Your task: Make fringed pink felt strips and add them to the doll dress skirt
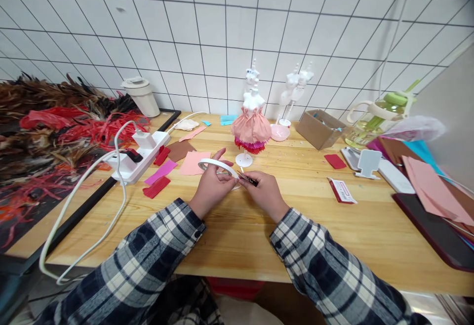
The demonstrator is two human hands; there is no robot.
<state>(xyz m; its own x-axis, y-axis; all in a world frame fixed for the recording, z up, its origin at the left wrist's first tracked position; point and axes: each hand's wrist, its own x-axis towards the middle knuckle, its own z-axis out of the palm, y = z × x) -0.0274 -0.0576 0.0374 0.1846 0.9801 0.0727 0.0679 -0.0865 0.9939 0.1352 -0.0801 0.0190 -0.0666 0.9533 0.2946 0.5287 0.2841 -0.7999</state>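
Observation:
My left hand (214, 186) is closed around a roll of white tape (218, 163), with the thumb and a finger at the loose end of the strip. Close beside it, my right hand (267, 190) grips a small dark tool, seemingly scissors (252, 181), whose tips meet the tape end; fingers hide much of it. Just behind both hands stands a small white mannequin (254, 101) on a round base (244, 160), wearing a pink paper skirt (252, 126) with a red and magenta ruffle (251, 146) below.
Left lie a pink paper square (194, 163), red and magenta scraps (161, 173) and a corded power strip (142, 154). A cup (141, 97) and feathers (33, 112) are farther left. At right are a cardboard box (319, 130), a phone stand (368, 163), a bottle (381, 117) and stacked paper (433, 186).

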